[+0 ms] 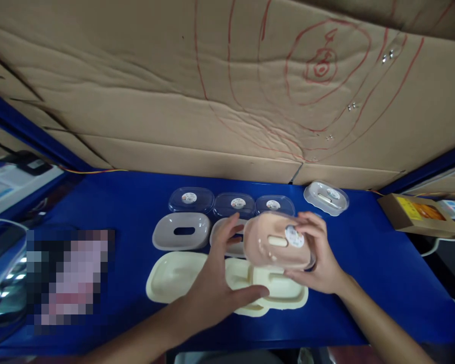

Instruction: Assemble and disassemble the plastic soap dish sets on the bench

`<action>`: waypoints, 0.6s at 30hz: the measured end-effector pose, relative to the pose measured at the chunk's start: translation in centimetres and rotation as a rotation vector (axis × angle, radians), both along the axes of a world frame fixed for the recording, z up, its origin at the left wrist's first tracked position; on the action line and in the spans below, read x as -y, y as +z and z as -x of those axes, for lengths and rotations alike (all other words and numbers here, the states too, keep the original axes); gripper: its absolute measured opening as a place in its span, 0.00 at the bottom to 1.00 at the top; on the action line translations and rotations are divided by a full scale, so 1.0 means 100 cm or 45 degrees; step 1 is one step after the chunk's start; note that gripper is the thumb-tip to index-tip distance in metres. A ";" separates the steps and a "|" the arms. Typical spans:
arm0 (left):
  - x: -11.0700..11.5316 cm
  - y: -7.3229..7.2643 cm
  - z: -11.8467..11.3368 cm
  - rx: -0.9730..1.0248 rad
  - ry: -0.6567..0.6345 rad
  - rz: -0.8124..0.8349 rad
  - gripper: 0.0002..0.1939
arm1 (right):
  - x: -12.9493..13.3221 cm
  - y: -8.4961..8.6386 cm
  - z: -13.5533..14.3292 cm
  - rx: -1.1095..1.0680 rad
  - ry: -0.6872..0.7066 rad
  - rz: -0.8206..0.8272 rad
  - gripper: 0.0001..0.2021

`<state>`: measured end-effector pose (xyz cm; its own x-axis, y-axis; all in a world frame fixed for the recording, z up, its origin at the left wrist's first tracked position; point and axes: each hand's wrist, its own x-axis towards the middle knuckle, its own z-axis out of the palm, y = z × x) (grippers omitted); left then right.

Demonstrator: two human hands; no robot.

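My right hand [316,253] grips the right end of a pinkish plastic box with a clear lid [263,245], fingers on top and thumb below. The box is tilted and held above the table; a round white sticker and a cream oblong piece show on it. Just left of it, my left hand [227,278] is open, thumb and fingers spread, apart from the box. Beneath the hands lie cream oval trays [178,278], partly overlapping. Behind them are a pale grey oval ring-shaped part [163,232] with a slot and a similar one, partly hidden by my left hand.
Several clear lids [191,202] with round stickers form a row on the blue table [129,212]. A similar lidded box [326,198] stands at the back right. A cardboard box [405,217] is at the right edge, and a cardboard wall [155,101] closes the back.
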<state>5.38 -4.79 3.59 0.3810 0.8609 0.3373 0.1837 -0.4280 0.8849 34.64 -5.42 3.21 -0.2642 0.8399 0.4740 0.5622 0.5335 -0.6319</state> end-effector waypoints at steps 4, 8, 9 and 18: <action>-0.018 0.001 0.006 0.067 -0.252 0.302 0.62 | 0.012 -0.001 0.004 -0.016 0.159 0.105 0.43; -0.017 -0.002 0.008 -0.008 -0.223 0.378 0.57 | 0.014 -0.007 0.002 -0.062 0.215 0.199 0.42; -0.016 -0.002 0.008 -0.014 -0.213 0.371 0.55 | 0.014 -0.008 0.003 -0.075 0.226 0.223 0.42; -0.013 -0.001 0.014 -0.092 -0.184 0.233 0.55 | 0.011 0.003 -0.029 -0.349 0.017 0.302 0.35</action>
<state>4.01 -3.47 3.48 0.5218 0.8402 0.1479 0.1980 -0.2879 0.9370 37.59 -6.51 3.50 -0.1660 0.9325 0.3208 0.3485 0.3598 -0.8655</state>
